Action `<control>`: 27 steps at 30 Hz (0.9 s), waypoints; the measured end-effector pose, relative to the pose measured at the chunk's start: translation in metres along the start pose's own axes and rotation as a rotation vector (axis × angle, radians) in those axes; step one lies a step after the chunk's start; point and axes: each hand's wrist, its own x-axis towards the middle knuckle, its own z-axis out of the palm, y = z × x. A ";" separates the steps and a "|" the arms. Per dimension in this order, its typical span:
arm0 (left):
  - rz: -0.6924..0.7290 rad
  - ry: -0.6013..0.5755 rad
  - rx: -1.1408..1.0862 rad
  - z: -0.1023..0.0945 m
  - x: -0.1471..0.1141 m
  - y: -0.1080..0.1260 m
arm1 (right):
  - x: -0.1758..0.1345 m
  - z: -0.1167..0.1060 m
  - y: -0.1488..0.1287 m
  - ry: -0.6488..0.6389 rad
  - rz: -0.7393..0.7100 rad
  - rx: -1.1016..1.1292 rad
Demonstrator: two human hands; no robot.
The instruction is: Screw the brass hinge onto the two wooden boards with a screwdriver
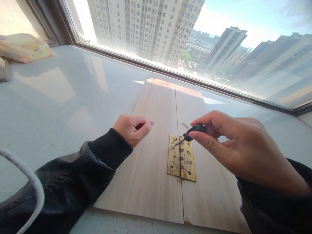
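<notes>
My right hand (pixel 243 146) pinches the black handle of a small screwdriver (pixel 196 131) between thumb and fingers. Its metal shaft slants down to the left leaf of a brass hinge (pixel 177 170), the tip close to an upper hole there. The hinge lies open, its knuckle along the seam between two pale wooden boards (pixel 141 182). Just above it a loose screw (pixel 185 125) lies on the right board. My left hand (pixel 133 128) is closed in a loose fist over the left board, apart from the hinge; whatever its curled fingers hold is hidden.
The boards rest on a white speckled sill (pixel 48 107) below a large window with a dark frame (pixel 136 61). A soft patterned packet (pixel 26 48) sits at the far left. A white cable (pixel 36 188) curves across the lower left, in front of my left sleeve.
</notes>
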 end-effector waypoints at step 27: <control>0.017 -0.004 0.007 0.001 0.000 0.002 | -0.004 -0.004 0.006 -0.004 -0.021 -0.009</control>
